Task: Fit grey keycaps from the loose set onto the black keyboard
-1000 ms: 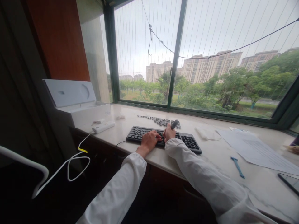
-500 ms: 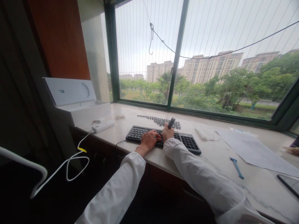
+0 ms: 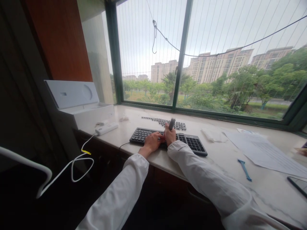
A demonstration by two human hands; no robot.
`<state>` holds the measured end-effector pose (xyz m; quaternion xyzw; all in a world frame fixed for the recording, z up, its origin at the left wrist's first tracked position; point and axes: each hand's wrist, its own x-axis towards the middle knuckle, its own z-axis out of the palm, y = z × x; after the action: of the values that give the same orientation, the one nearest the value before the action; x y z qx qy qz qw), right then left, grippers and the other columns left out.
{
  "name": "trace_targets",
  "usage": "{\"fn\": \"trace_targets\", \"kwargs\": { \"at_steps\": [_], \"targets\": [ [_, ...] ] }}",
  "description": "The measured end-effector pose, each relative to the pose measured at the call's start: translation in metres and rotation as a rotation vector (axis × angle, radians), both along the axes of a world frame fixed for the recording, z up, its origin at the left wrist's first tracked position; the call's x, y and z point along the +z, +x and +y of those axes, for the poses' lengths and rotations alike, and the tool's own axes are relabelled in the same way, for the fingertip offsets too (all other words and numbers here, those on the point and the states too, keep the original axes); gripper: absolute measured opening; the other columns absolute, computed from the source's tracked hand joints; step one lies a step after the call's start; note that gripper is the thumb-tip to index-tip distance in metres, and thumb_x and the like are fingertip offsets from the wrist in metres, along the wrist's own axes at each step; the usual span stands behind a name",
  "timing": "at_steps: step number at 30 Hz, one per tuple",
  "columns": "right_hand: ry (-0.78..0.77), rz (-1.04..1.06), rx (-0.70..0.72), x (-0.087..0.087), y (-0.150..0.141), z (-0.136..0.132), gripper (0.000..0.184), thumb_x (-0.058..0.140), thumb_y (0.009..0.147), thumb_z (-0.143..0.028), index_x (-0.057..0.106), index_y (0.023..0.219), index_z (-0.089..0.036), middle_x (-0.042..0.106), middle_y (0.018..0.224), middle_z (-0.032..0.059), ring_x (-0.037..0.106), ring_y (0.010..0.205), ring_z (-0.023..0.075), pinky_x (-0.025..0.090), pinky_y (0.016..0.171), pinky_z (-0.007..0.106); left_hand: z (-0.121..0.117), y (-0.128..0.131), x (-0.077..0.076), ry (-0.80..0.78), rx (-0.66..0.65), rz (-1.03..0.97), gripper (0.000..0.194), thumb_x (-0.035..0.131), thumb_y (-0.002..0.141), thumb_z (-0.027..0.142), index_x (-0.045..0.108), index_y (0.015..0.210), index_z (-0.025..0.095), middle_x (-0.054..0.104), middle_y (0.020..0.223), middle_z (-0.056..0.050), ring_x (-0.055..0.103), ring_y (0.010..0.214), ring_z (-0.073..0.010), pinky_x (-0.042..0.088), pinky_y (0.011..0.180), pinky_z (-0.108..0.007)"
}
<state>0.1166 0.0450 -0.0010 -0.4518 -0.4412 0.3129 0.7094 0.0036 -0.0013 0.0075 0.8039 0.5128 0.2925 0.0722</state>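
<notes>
A black keyboard (image 3: 139, 135) lies along the front of the ledge, its right part stripped of keycaps. My right hand (image 3: 169, 135) is wrapped round a dark grey handle (image 3: 172, 124) held nearly upright over the middle of the keyboard. The handle's lower end is hidden in the fist. My left hand (image 3: 153, 141) lies on the keyboard, its fingers drawn together against the right hand. Whether those fingers pinch something does not show. Behind the keyboard, loose keycaps (image 3: 179, 125) are laid out in rows.
At left stand an open white box (image 3: 93, 111) and a white power strip (image 3: 106, 128) with its cable. Printed paper (image 3: 259, 150), a crumpled clear plastic bag (image 3: 213, 134), a blue tool (image 3: 244, 170) and a phone (image 3: 298, 185) lie at right. A window (image 3: 175, 108) borders the ledge behind.
The handle in my right hand has tipped to the left and stands more upright. My left hand has shifted slightly, its fingers now closer to the right hand.
</notes>
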Motion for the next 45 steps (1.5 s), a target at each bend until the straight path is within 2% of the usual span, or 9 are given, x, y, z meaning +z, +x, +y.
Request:
{"fn": "trace_targets", "kwargs": {
  "at_steps": [4, 10, 14, 21, 32, 36, 45],
  "targets": [
    [0.038, -0.037, 0.069, 0.002, -0.001, -0.006, 0.045, 0.053, 0.076, -0.055, 0.037, 0.052, -0.021, 0.034, 0.039, -0.0063, 0.031, 0.035, 0.0075, 0.026, 0.035, 0.023, 0.012, -0.006, 0.001, -0.061, -0.091, -0.016, 0.026, 0.060, 0.077, 0.047, 0.072, 0.092, 0.029, 0.068, 0.100, 0.001, 0.062, 0.089, -0.0177, 0.045, 0.079, -0.025],
    [0.071, -0.245, -0.090, -0.001, -0.001, -0.008, 0.044, 0.048, 0.080, -0.051, 0.036, 0.052, -0.020, 0.034, 0.042, -0.0051, 0.033, 0.041, 0.0086, 0.026, 0.041, 0.024, 0.021, -0.009, 0.007, -0.149, -0.176, -0.029, 0.028, 0.065, 0.072, 0.041, 0.073, 0.090, 0.021, 0.071, 0.088, -0.004, 0.063, 0.080, -0.0185, 0.046, 0.078, -0.027],
    [0.091, -0.333, -0.164, 0.001, -0.004, -0.014, 0.042, 0.048, 0.080, -0.048, 0.035, 0.051, -0.020, 0.033, 0.045, -0.0046, 0.032, 0.045, 0.0093, 0.026, 0.045, 0.025, 0.022, -0.008, 0.007, -0.152, -0.156, -0.033, 0.027, 0.066, 0.069, 0.037, 0.073, 0.088, 0.019, 0.071, 0.085, -0.005, 0.063, 0.078, -0.0184, 0.047, 0.076, -0.027],
    [0.091, -0.376, -0.236, 0.003, -0.005, -0.016, 0.044, 0.044, 0.081, -0.051, 0.035, 0.052, -0.020, 0.032, 0.046, -0.0037, 0.033, 0.048, 0.0106, 0.026, 0.047, 0.025, 0.027, -0.008, 0.006, -0.178, -0.157, -0.018, 0.034, 0.068, 0.065, 0.044, 0.073, 0.087, 0.019, 0.071, 0.079, -0.004, 0.063, 0.073, -0.0169, 0.047, 0.071, -0.024],
    [0.121, -0.445, -0.273, 0.005, -0.008, -0.023, 0.046, 0.041, 0.080, -0.056, 0.036, 0.051, -0.020, 0.035, 0.046, -0.0028, 0.033, 0.048, 0.0103, 0.026, 0.046, 0.026, 0.031, -0.009, -0.002, -0.135, -0.152, -0.037, 0.036, 0.069, 0.065, 0.044, 0.073, 0.090, 0.019, 0.071, 0.083, -0.006, 0.064, 0.077, -0.0196, 0.048, 0.077, -0.028],
    [0.124, -0.458, -0.295, 0.002, -0.007, -0.021, 0.046, 0.042, 0.081, -0.054, 0.035, 0.051, -0.020, 0.036, 0.046, -0.0029, 0.034, 0.048, 0.0104, 0.026, 0.047, 0.026, 0.033, -0.008, -0.004, -0.124, -0.148, -0.034, 0.037, 0.067, 0.066, 0.049, 0.073, 0.090, 0.022, 0.071, 0.086, -0.005, 0.064, 0.081, -0.0205, 0.048, 0.081, -0.030],
    [0.114, -0.411, -0.312, 0.001, -0.006, -0.017, 0.046, 0.042, 0.081, -0.055, 0.035, 0.051, -0.021, 0.036, 0.045, -0.0035, 0.034, 0.048, 0.0107, 0.028, 0.048, 0.026, 0.029, -0.008, 0.000, -0.159, -0.129, -0.010, 0.039, 0.065, 0.067, 0.052, 0.072, 0.092, 0.023, 0.071, 0.087, -0.004, 0.064, 0.081, -0.0189, 0.047, 0.079, -0.027]
  ]
}}
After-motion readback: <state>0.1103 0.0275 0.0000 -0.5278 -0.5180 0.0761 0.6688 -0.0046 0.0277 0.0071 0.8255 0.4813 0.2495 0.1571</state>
